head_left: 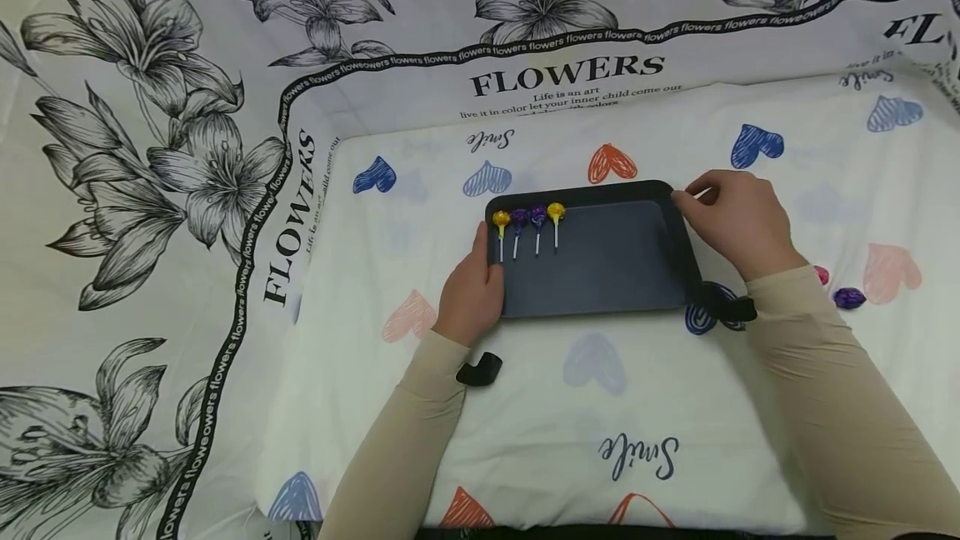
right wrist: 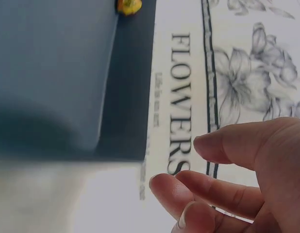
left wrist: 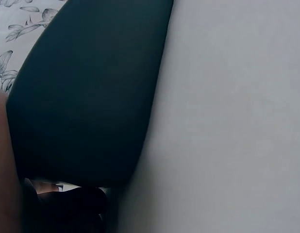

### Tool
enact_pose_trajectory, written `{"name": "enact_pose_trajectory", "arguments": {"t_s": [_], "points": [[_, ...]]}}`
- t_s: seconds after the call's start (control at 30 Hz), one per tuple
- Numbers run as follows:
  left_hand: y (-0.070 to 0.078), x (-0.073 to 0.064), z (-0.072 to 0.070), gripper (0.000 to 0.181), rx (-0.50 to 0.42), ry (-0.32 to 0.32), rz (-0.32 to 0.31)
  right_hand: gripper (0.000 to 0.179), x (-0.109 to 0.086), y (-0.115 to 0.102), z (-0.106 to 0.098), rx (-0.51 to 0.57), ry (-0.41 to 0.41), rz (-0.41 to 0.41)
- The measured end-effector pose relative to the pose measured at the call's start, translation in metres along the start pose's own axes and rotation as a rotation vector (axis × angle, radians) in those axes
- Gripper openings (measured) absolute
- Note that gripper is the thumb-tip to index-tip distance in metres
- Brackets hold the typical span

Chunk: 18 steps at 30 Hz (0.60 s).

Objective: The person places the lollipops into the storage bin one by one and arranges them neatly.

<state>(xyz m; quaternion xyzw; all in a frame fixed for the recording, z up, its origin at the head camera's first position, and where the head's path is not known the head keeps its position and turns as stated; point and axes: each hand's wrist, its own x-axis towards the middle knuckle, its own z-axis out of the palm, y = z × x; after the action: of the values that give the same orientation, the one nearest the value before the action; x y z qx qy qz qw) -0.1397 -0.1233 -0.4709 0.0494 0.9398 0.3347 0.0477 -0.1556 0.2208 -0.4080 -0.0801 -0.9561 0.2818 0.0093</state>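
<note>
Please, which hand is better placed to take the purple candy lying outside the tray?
Probably the right hand: the candy lies beside its sleeve, and its fingers look free in the right wrist view. The left hand holds the tray by its left edge.

The sleeves point(head_left: 847, 390) are beige; black pieces point(head_left: 480, 370) jut beside the cuffs point(head_left: 776, 275).

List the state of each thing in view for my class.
Four lollipops: in a row, yellow ones at both ends
Tray: bearing the lollipops at its left end
Left hand: gripping the tray's left side
Right hand: by the far right corner, thumb and fingertips apart
Purple item: lying on the cloth
Pink item: partly hidden
</note>
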Motion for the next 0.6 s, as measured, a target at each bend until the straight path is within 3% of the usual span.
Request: {"name": "enact_pose_trajectory", "arguments": {"t_s": [0.6], "points": [[-0.002, 0.001, 0.001, 0.07, -0.006, 0.01, 0.022, 0.059, -0.013, 0.064, -0.026, -0.074, -0.022, 0.105]]}}
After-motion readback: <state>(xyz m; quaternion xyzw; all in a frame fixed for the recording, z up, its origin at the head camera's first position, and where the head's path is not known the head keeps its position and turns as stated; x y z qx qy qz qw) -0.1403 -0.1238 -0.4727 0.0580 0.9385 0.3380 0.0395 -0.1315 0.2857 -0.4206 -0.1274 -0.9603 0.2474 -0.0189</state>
